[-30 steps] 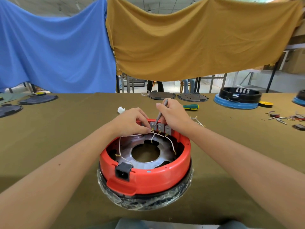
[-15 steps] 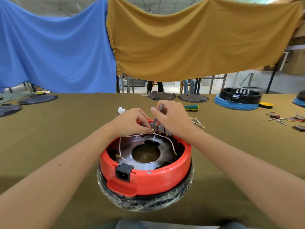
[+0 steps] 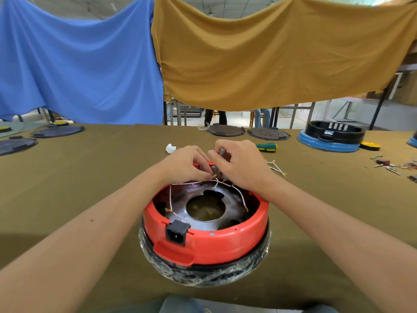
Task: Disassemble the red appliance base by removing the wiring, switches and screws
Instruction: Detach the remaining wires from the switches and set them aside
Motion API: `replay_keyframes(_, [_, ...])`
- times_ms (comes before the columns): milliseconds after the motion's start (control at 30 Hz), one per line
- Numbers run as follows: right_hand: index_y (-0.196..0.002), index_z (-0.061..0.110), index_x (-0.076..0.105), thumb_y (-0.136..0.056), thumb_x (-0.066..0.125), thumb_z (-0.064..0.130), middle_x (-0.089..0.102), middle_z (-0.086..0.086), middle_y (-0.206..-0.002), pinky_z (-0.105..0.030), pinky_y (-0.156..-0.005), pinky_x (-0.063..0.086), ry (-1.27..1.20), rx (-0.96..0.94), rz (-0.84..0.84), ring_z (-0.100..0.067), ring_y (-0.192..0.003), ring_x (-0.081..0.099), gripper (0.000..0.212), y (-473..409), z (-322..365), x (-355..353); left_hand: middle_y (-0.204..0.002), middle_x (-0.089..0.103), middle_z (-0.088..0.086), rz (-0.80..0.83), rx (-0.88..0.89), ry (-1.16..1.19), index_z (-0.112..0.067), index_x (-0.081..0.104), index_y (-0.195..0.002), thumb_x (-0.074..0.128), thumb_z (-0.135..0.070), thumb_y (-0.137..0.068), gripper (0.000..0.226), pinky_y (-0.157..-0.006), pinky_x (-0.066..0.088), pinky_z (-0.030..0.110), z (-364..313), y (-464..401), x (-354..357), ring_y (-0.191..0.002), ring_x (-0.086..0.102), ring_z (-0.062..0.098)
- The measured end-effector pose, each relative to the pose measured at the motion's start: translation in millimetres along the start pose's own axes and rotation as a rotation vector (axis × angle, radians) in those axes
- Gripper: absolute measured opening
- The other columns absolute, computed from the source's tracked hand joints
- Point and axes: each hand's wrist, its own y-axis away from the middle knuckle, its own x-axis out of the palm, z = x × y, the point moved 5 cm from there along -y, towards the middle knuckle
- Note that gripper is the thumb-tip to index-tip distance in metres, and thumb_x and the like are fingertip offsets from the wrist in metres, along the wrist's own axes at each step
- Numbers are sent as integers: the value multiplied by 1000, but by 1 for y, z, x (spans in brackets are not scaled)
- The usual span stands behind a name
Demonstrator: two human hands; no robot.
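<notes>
Both hands had crept closer together at the far rim: the right hand [image 3: 242, 164], which a second earlier held the thin grey metal tool [image 3: 222, 152] upright and clear, had tilted it down so only its blunt top showed above curled fingers, while the left hand [image 3: 187, 164] kept pinching the white wires [image 3: 191, 183] by the grey switch blocks [image 3: 214, 170]. Between the forearms, on the olive cloth-covered table [image 3: 90, 177], sat the round red plastic appliance base [image 3: 209, 242], unmoved, its black power socket [image 3: 177, 231] facing the camera and both hands at its far edge.
</notes>
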Motion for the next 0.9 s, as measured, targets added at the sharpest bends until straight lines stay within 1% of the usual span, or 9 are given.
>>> replay_keyframes(133, [-70,22,48,-96,59,28,57,0,-56,-33,-56,37,59,-70,14,-26,-56,50,29,1,6,1,-99,61,-11,1,-3,0,-28,80,-79,79,-26,-78,2,-81,37,14,0,1,0,-92,49,-16])
replay_keyframes(267, [-73,12,57,-97,57,28,59,-2,-59,-34,-57,39,4,8,15,-25,-58,53,29,-1,1,2,-101,61,-12,4,6,-24,-28,80,-80,79,-28,-79,2,-81,34,8,0,2,0,-96,46,-19])
replay_keyframes(367, [-73,13,57,-98,56,28,62,-3,-60,-38,-62,46,-52,52,15,-23,-60,57,29,-3,-1,0,-104,58,-14,16,-12,-41,-33,78,-78,79,-28,-80,5,-84,34,13,0,1,0,-96,46,-18])
replay_keyframes(433, [-73,12,56,-98,55,27,62,-4,-60,-41,-63,47,-58,53,-13,-24,-59,57,30,-2,-1,-2,-105,57,-15,17,-22,-43,-36,76,-76,79,-26,-80,12,-88,34,17,-1,2,0,-96,46,-16])
replay_keyframes(533, [-73,8,54,-98,55,25,57,-5,-57,-39,-59,43,-38,44,-70,-25,-57,53,31,-1,-3,-6,-106,57,-14,14,-16,-44,-37,75,-75,80,-23,-80,15,-89,33,17,-2,2,0,-95,47,-16])
replay_keyframes(667, [-72,13,56,-98,57,28,56,-1,-56,-32,-57,34,2,38,-24,-19,-55,51,30,-1,-3,-2,-105,56,-15,21,-17,-47,-36,74,-76,79,-22,-80,15,-91,34,19,-3,2,0,-96,48,-12])
replay_keyframes(733, [-71,13,56,-98,57,28,59,-1,-58,-33,-58,39,-7,54,-12,-19,-56,54,30,-1,-4,-1,-105,56,-15,23,-17,-50,-36,74,-75,79,-22,-80,16,-91,34,20,-4,2,0,-96,48,-11])
replay_keyframes(800, [-74,9,59,-98,55,27,64,-4,-60,-37,-64,49,-43,97,2,-22,-61,61,30,-3,-6,-1,-104,55,-16,26,-14,-54,-36,74,-75,79,-22,-80,16,-89,33,18,-4,2,-1,-95,48,-14])
replay_keyframes(900, [-75,3,59,-97,53,23,68,-5,-57,-37,-68,54,-173,242,16,-20,-60,66,30,-5,-17,1,-102,55,-17,31,-8,-61,-35,75,-77,79,-22,-81,14,-87,33,17,-4,2,0,-94,48,-16])
